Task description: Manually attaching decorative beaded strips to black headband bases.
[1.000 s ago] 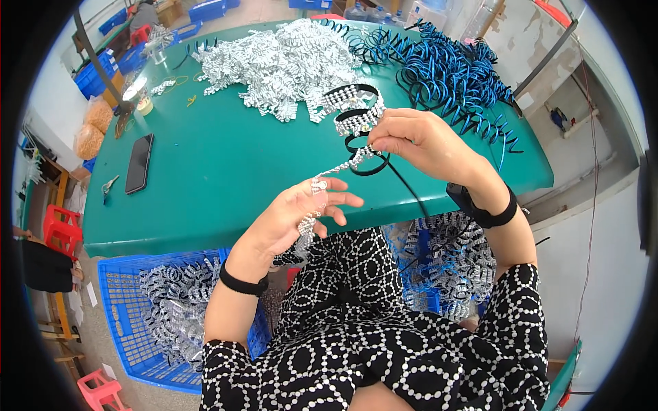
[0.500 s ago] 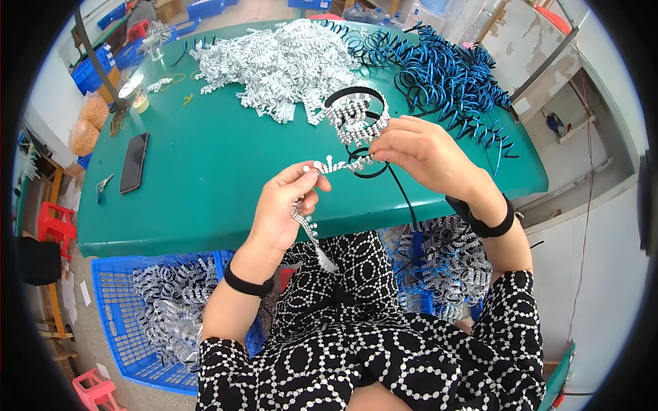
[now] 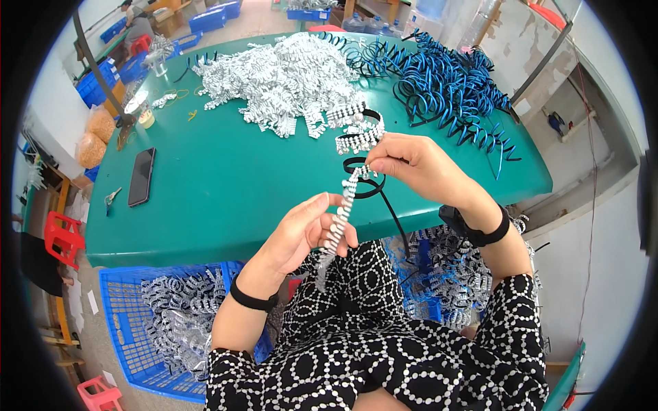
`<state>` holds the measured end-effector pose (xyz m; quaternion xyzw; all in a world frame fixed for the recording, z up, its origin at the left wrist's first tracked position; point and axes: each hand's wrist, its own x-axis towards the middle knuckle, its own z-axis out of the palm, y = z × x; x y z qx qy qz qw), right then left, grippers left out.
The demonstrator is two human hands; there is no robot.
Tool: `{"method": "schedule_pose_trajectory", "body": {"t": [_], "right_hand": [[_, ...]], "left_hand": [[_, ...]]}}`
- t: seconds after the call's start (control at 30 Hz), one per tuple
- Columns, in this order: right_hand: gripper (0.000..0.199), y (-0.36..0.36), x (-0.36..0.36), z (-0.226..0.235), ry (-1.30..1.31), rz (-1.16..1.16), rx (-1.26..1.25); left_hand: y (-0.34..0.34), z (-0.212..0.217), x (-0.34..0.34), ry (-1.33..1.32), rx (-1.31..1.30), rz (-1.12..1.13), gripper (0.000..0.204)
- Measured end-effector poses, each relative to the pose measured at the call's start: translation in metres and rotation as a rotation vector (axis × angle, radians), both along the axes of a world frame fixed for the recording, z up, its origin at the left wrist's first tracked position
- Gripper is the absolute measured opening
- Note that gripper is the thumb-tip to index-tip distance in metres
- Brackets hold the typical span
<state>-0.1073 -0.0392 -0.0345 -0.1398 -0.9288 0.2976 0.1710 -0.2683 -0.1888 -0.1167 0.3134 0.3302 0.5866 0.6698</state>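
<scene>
My right hand (image 3: 421,168) pinches a curled strip (image 3: 340,219) between thumb and fingertips above the near part of the green table (image 3: 226,212). The strip is silvery white with a row of small round tabs. Its loose length hangs down past the table edge toward my lap. Beside my right fingertips, black and silver coils (image 3: 363,140) loop upward, and a black band (image 3: 392,216) trails down over the edge. My left hand (image 3: 301,229) is beside the hanging length, fingers loosely apart and not closed on it; whether they touch cannot be told.
A heap of white curled strips (image 3: 288,82) lies at the back, with blue and black coils (image 3: 445,82) to its right. A phone (image 3: 142,177) and small scissors (image 3: 112,198) lie left. Below the table are a blue basket (image 3: 113,322) of strips and another pile (image 3: 449,274) on the right.
My left hand has let go of the strip's end and opened, moving slightly down and right. The strip now hangs from my right hand, which has barely moved.
</scene>
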Motion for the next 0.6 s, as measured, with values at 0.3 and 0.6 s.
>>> {"method": "schedule_pose_trajectory", "body": {"t": [0.3, 0.6], "right_hand": [[0.008, -0.016, -0.006, 0.005, 0.124, 0.120, 0.382], [0.011, -0.010, -0.011, -0.002, 0.220, 0.122, 0.601]], "left_hand": [[0.014, -0.003, -0.009, 0.246, 0.002, 0.108, 0.033], [0.016, 0.001, -0.021, -0.043, -0.116, -0.026, 0.034]]}}
